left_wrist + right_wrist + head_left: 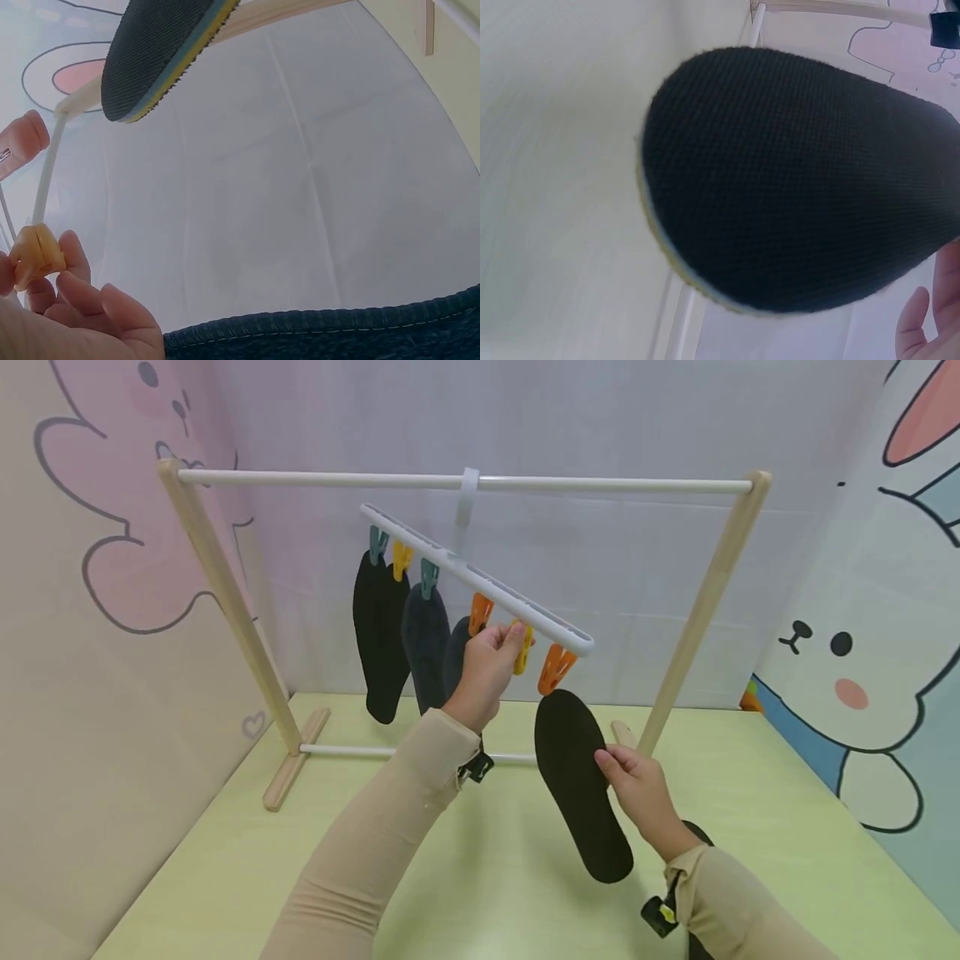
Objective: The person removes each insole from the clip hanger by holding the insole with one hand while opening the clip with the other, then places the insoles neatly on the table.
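A white clip hanger (450,560) hangs at a slant from the rack's top bar. My left hand (483,672) pinches a yellow clothespin (522,652) on it, also seen in the left wrist view as a yellow clip (37,255). My right hand (637,789) holds a black insole (581,785) by its side edge. The insole's upper end meets the orange clothespin (557,668) at the hanger's near end; I cannot tell whether it is clamped. This insole (795,180) fills much of the right wrist view and hides most of the right fingers.
Farther along the hanger hang a black insole (381,635) and dark blue insoles (425,643). A wooden rack post (705,610) stands at the right, another post (232,610) at the left. Another black insole (697,833) lies partly under the right forearm on the light green table (787,827).
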Available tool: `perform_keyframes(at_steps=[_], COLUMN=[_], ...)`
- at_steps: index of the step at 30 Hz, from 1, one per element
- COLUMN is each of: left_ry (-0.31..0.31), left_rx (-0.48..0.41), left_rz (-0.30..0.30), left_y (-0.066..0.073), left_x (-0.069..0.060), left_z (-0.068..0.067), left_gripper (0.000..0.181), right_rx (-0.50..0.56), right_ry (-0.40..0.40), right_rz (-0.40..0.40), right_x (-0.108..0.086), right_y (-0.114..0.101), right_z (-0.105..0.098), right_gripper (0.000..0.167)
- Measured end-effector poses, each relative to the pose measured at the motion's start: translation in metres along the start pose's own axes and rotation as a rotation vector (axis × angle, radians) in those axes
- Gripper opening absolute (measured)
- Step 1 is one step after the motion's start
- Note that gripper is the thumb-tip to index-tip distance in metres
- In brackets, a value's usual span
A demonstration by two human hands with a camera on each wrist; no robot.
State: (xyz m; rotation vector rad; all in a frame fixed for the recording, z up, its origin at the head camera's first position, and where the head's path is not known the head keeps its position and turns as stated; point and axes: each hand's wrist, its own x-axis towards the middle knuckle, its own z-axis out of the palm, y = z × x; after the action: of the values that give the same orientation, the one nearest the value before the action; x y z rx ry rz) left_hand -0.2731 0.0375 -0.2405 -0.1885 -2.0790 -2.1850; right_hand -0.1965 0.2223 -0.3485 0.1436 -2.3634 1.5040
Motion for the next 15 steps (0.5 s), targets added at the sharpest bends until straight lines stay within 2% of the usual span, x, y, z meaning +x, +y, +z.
perform_keyframes(at_steps=[15], left_ry=[0.011], left_rx=[-0.010], left_rz=[0.009], left_y=[-0.0059], left_x=[0.0049], left_z=[-0.0008], left_gripper=[0.030], right_rx=[-0.025], right_ry=[0.013], right_rz=[0.008], right_x=[0.0015], right_y=[0.0095], right_z=[-0.0037], right_gripper=[0.017])
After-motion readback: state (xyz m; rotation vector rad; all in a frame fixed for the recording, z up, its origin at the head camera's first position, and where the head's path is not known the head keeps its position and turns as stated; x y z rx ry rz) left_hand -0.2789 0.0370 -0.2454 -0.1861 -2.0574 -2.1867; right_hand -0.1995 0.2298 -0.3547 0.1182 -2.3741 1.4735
